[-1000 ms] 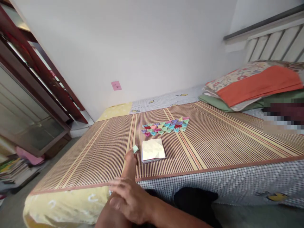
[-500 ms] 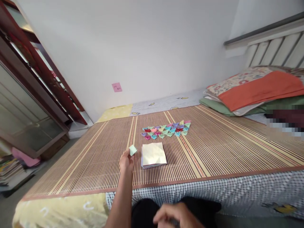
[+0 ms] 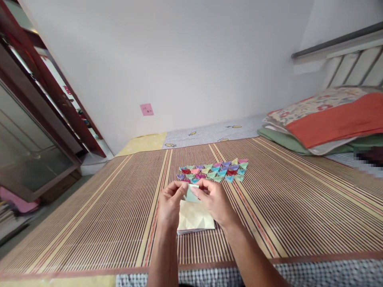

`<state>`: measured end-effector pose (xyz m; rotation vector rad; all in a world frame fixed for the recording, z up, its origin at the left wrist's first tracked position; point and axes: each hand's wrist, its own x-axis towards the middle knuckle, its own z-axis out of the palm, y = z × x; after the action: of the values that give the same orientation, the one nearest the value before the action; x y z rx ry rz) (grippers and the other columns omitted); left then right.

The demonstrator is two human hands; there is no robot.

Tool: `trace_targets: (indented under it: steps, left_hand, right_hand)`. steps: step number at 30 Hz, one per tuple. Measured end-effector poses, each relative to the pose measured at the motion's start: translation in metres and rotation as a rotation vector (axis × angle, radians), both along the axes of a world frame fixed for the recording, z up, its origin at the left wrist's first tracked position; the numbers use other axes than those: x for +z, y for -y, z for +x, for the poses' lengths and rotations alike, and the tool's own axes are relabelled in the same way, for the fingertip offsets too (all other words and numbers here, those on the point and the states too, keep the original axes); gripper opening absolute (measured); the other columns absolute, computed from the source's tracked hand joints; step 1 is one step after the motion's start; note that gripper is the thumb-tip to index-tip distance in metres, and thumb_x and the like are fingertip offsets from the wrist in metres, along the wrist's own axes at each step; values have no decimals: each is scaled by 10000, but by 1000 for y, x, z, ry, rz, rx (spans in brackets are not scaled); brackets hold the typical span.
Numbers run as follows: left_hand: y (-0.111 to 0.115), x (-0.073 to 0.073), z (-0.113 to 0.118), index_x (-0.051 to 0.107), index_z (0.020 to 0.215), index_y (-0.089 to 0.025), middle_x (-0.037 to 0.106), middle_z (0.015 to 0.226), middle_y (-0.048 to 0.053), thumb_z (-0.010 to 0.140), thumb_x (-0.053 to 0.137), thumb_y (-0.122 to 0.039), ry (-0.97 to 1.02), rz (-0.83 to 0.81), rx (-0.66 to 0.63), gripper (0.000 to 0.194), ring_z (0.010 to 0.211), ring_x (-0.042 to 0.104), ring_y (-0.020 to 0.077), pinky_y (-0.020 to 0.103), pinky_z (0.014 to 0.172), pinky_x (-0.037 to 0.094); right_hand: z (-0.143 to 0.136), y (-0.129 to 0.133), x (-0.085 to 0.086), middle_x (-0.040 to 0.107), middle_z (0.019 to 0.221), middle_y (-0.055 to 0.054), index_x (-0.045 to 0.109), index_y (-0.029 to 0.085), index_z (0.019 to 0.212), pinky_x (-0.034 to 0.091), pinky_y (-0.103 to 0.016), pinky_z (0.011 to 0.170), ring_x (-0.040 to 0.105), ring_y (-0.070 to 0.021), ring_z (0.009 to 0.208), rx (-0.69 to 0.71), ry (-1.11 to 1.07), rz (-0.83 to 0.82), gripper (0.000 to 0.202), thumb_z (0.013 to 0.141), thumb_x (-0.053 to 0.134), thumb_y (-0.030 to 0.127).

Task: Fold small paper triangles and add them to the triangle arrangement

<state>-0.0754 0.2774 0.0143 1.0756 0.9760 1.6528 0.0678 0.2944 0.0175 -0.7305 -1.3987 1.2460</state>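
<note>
A small pale green square of paper (image 3: 192, 195) is pinched between my two hands, above the far edge of a paper stack. My left hand (image 3: 172, 201) grips its left side with thumb and fingers. On its right side, my right hand (image 3: 213, 199) holds it the same way. Below them lies the stack of square paper (image 3: 196, 217), its top sheet cream and creased. Just beyond my fingers, several small folded paper triangles (image 3: 223, 172) in many colours lie in rows on the striped mat; my hands hide part of the nearest row.
The striped mat (image 3: 104, 215) covers the bed. At the right are stacked pillows and bedding (image 3: 329, 117) beside a white radiator (image 3: 356, 65). A pink note (image 3: 146, 109) is stuck to the white wall. A glass-panelled cabinet (image 3: 32, 143) stands at the left.
My left hand has brought the green paper rightward over the stack. My right hand has come up from my lap and taken hold of its right side. The view has shifted slightly.
</note>
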Motion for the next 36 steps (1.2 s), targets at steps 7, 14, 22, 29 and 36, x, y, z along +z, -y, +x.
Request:
trace_targets:
  steps: [7, 14, 22, 29, 36]
  left_hand:
    - [-5, -13, 11, 664, 1053, -209, 710, 957, 35, 809, 848, -318, 14, 156, 168, 324, 858, 688, 151, 246, 779, 543]
    - [-13, -22, 11, 717, 917, -168, 720, 842, 37, 822, 837, -341, 6, 94, 182, 231, 765, 692, 152, 243, 722, 549]
    - [-15, -24, -1, 630, 993, -181, 733, 816, 11, 714, 920, -286, 106, 59, 262, 416, 736, 716, 140, 217, 684, 561]
    - [-6, -21, -8, 639, 975, -195, 712, 799, 25, 788, 859, -309, -135, 20, 154, 311, 736, 667, 155, 235, 657, 520]
    - [4, -17, -6, 611, 1225, -236, 680, 789, -3, 822, 839, -263, -194, 16, 37, 464, 730, 630, 145, 235, 686, 507]
  right_hand:
    - [-7, -14, -18, 599, 664, 19, 655, 183, 761, 451, -244, 595, 552, -138, 628, -101, -146, -80, 296, 834, 759, 451]
    - [-18, -19, -20, 592, 675, 12, 640, 183, 764, 439, -251, 600, 541, -143, 640, -89, -144, -78, 307, 861, 739, 456]
    - [-26, -23, -28, 671, 766, -16, 681, 189, 860, 487, -269, 646, 619, -169, 704, -64, -27, -27, 253, 896, 715, 436]
    - [-23, -25, -21, 700, 746, -19, 714, 192, 793, 493, -284, 661, 634, -173, 701, -119, 37, 22, 176, 872, 719, 349]
    - [-18, -29, -23, 610, 696, 14, 685, 192, 782, 451, -250, 595, 552, -137, 632, -67, -182, -169, 246, 837, 771, 415]
